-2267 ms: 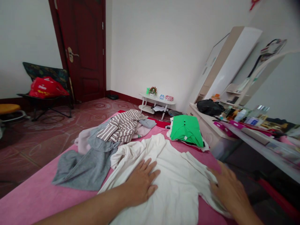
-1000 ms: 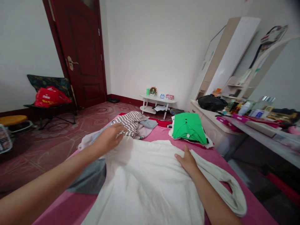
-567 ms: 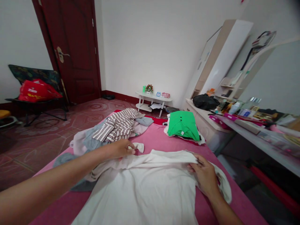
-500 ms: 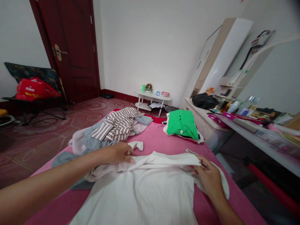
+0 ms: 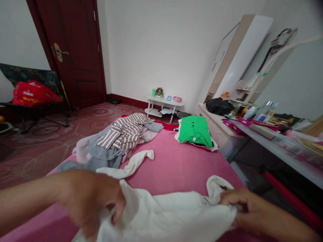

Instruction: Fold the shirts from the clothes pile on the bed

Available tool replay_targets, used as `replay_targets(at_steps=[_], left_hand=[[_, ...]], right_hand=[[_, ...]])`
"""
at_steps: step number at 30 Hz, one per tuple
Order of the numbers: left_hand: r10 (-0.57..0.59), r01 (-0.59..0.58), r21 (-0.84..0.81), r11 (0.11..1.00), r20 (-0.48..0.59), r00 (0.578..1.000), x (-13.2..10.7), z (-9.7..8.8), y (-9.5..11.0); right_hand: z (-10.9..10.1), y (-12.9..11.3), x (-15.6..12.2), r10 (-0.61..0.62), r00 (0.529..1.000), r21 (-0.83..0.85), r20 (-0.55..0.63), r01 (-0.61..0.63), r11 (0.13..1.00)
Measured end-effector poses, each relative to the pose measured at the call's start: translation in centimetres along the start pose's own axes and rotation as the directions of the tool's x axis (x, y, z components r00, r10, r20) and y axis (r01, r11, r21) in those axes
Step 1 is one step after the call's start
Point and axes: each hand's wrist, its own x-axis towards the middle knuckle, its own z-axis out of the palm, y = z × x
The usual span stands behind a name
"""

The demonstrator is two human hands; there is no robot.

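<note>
A white long-sleeved top lies across the near part of the pink bed cover. My left hand, partly blurred, is curled onto the top's left side with thumb and fingers closed on the cloth. On the opposite side my right hand pinches the top's edge between thumb and fingers. One white sleeve stretches out on the cover beyond my left hand. The other sleeve is bunched beside my right fingers. The top's lower part runs out of view at the bottom.
A heap with a striped shirt and grey clothes lies at the far left of the bed. A folded green garment tops a stack at the far right. A cluttered dresser stands along the right side.
Both hands have come nearer to me with the top's edge, the left also moving leftward and the right slightly rightward. The left sleeve now shows at full length on the cover.
</note>
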Motion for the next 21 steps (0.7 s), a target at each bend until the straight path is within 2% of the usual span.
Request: replay_targets(at_steps=[1,2,3,4,5,6,7,8,9,11,13,16,19,21], left_hand=[[0.03,-0.026,-0.04,0.999,0.086,0.996,1.2,-2.1,-0.6],[0.021,-0.021,-0.011,1.0,0.002,1.0,2.8,-4.4,-1.4],[-0.01,0.02,0.06,0.998,-0.162,0.987,4.7,-6.6,-2.3],[-0.069,0.131,0.129,0.983,-0.401,0.913,6.8,-8.6,-3.2],[-0.095,0.233,0.146,0.962,-0.619,0.78,8.8,-10.2,-4.2],[-0.117,0.307,0.107,0.946,-0.77,0.628,10.5,-11.2,-5.1],[-0.098,0.32,0.094,0.943,-0.838,0.536,11.9,-11.6,-5.9],[-0.09,0.325,0.084,0.942,-0.869,0.487,12.9,-11.4,-6.6],[-0.082,0.317,0.084,0.945,-0.876,0.475,13.4,-10.6,-7.2],[-0.031,0.259,0.131,0.957,-0.84,0.541,13.0,-7.8,-8.1],[0.065,0.151,0.203,0.968,-0.776,0.628,11.2,-3.9,-8.4],[0.179,-0.005,0.254,0.967,-0.668,0.722,6.5,1.6,-8.1],[0.188,-0.048,0.25,0.967,-0.575,0.796,1.1,5.4,-6.9],[0.142,-0.044,0.197,0.979,-0.517,0.844,-2.1,7.4,-5.8]], right_hand=[[-1.1,-1.0,1.1,-0.019,1.0,0.001,-0.011,0.019,1.0],[-2.2,-2.0,2.6,-0.051,0.997,0.013,-0.063,0.052,0.999],[-3.3,-2.9,4.5,-0.091,0.983,0.021,-0.161,0.096,0.995],[-4.3,-3.6,6.6,-0.126,0.946,0.038,-0.299,0.144,0.989],[-5.0,-4.0,8.8,-0.163,0.864,0.058,-0.477,0.216,0.975],[-5.4,-4.1,10.8,-0.195,0.764,0.056,-0.615,0.289,0.956],[-5.5,-3.9,12.5,-0.221,0.705,0.033,-0.674,0.328,0.944],[-5.2,-3.3,13.8,-0.237,0.652,0.007,-0.72,0.349,0.937],[-4.7,-2.5,14.5,-0.255,0.633,-0.024,-0.731,0.351,0.936],[-3.0,-0.2,14.3,-0.29,0.652,-0.097,-0.701,0.316,0.944],[-1.0,2.4,12.3,-0.333,0.697,-0.201,-0.634,0.268,0.942],[1.6,5.5,7.8,-0.382,0.747,-0.365,-0.545,0.199,0.91],[3.3,7.1,3.2,-0.337,0.785,-0.421,-0.52,0.108,0.901],[4.2,7.4,0.5,-0.259,0.809,-0.401,-0.527,0.032,0.916]])
